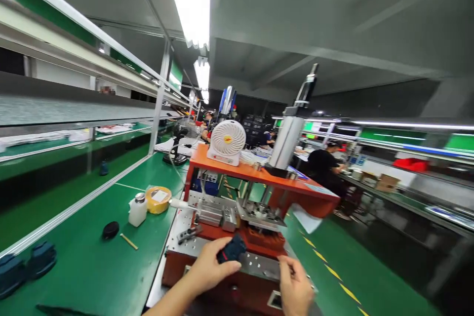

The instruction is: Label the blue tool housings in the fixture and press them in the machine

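My left hand (209, 269) is closed around a small dark blue-black part (231, 251), holding it over the metal base plate (255, 265) of an orange press machine (259, 173). My right hand (296, 289) rests at the plate's front edge just to the right, fingers curled and blurred; nothing is visibly in it. Behind the part sits the press fixture (261, 212) under a silver cylinder (287, 140).
A white fan (227, 142) stands on the press top. On the green bench (89, 266) lie a white bottle (137, 210), yellow tape roll (158, 199), black disc (110, 229), stick (129, 241) and dark parts (27, 266). A person in black (324, 165) works at right.
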Tool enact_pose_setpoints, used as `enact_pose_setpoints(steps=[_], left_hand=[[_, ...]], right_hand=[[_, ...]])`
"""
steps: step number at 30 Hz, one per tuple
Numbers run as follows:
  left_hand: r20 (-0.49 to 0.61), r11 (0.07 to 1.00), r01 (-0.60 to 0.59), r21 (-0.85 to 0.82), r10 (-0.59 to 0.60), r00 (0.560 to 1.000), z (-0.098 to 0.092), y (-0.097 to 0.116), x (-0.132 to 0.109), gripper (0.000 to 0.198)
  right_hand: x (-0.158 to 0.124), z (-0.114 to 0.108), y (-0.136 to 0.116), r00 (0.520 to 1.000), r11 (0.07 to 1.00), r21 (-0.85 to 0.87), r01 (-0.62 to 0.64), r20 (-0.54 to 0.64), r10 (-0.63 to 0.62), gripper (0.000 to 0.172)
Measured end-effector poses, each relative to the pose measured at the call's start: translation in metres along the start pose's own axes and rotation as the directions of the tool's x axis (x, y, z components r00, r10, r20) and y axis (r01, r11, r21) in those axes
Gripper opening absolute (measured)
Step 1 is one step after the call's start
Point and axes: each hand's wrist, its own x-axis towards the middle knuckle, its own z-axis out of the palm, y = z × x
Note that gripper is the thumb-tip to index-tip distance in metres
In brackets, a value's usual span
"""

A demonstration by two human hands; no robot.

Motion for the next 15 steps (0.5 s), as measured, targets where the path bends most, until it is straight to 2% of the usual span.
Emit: enact_pose_setpoints(steps=[3,8,10,15], left_hand=[[-0.010,1.000,0.006,0.014,-0.006,1.000,0.002,-0.003,-0.001,0.059],[-0.023,0.996,0.059,0.061,-0.057,0.998,0.000,-0.017,0.003,0.063],[-0.038,0.994,0.083,0.068,-0.080,0.996,0.001,-0.022,0.004,0.063],[-0.186,0.980,0.191,0.064,-0.176,0.967,0.006,-0.025,0.000,0.063]], right_hand=[[-0.006,0.002,0.001,0.994,0.995,-0.011,0.103,-0.027,-0.103,0.053],[-0.012,0.004,0.002,0.958,0.964,0.013,0.265,-0.115,-0.262,0.039],[-0.014,0.003,-0.001,0.947,0.954,0.037,0.298,-0.141,-0.290,0.032],[-0.017,-0.002,-0.009,0.950,0.950,0.091,0.298,-0.122,-0.286,0.024]])
